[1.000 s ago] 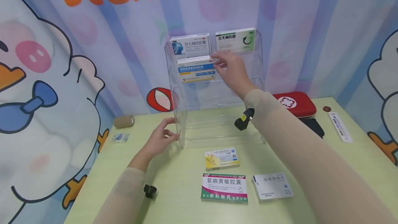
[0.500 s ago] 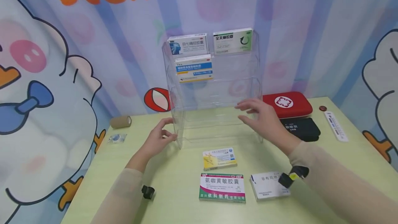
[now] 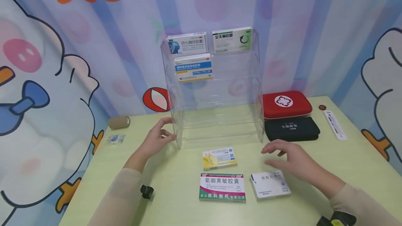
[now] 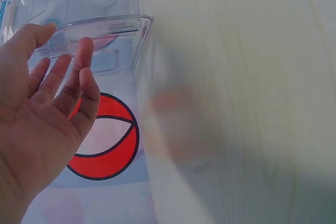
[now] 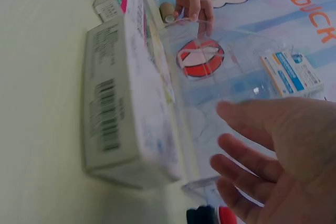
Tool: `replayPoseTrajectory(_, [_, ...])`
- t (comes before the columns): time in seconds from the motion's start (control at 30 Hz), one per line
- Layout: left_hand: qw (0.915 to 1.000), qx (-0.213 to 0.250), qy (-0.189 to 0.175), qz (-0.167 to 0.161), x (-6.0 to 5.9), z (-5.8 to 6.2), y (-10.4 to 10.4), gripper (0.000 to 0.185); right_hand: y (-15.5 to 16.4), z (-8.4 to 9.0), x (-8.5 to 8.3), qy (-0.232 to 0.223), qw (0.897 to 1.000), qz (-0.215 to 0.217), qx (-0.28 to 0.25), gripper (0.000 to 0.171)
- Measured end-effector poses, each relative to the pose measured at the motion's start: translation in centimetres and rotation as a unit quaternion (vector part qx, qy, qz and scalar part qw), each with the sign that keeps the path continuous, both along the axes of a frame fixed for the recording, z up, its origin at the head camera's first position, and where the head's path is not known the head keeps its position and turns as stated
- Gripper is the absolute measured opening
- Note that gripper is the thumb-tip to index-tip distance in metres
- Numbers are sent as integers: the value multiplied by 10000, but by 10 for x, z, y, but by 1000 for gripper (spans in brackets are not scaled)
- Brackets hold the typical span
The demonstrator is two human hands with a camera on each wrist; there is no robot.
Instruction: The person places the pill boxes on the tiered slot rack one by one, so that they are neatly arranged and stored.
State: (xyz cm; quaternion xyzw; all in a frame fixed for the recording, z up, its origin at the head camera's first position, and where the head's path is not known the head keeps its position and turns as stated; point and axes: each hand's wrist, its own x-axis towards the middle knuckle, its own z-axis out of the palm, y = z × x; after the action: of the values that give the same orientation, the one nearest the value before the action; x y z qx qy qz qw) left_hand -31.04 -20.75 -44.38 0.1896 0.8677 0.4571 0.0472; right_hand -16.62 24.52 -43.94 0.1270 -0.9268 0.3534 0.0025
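Note:
A clear acrylic tiered rack (image 3: 220,128) stands on the table. My left hand (image 3: 156,138) is at its left side, fingertips right at the side panel; in the left wrist view its fingers (image 4: 84,51) are loosely spread. My right hand (image 3: 290,156) is empty, fingers relaxed, over the table just behind a white medicine box (image 3: 270,185). In the right wrist view that box's barcode end (image 5: 107,114) faces the camera. Left of it lie a green-and-magenta medicine box (image 3: 222,187) and a smaller yellow-and-white medicine box (image 3: 219,158).
On the rack's top tier are a blue-and-white box (image 3: 187,43) and a green-and-white box (image 3: 232,40); a blue-striped box (image 3: 193,68) sits one tier lower. A red case (image 3: 287,104) and black pouch (image 3: 292,129) lie right of the rack. A tan roll (image 3: 119,122) is at left.
My right hand has left the blue-striped box on the rack and come down, right and towards me, to near the white box. My left hand stays at the rack's side.

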Motion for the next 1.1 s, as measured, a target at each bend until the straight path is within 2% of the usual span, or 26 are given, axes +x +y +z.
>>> replayPoseTrajectory(0.17, [10000,-8,-40,35,0,-1,1,64,19,-13,12,-655,9972,256,242,43])
replayPoseTrajectory(0.4, [9999,-70,-27,68,0,-1,0,63,35,-27,28,-784,9959,243,384,51])
replayPoseTrajectory(0.6, [9999,-52,-85,82,1,0,1,65,38,-28,31,-1095,9934,209,255,50])
replayPoseTrajectory(0.77, [9998,-82,-99,166,0,0,0,66,36,-21,30,-1324,9910,131,114,49])
replayPoseTrajectory(0.93, [9997,-69,-120,196,-2,-1,1,65,34,-12,28,-1126,9936,60,-73,36])
replayPoseTrajectory(1.1, [9998,-55,-110,166,0,-2,1,64,29,0,18,-378,9989,17,-270,30])
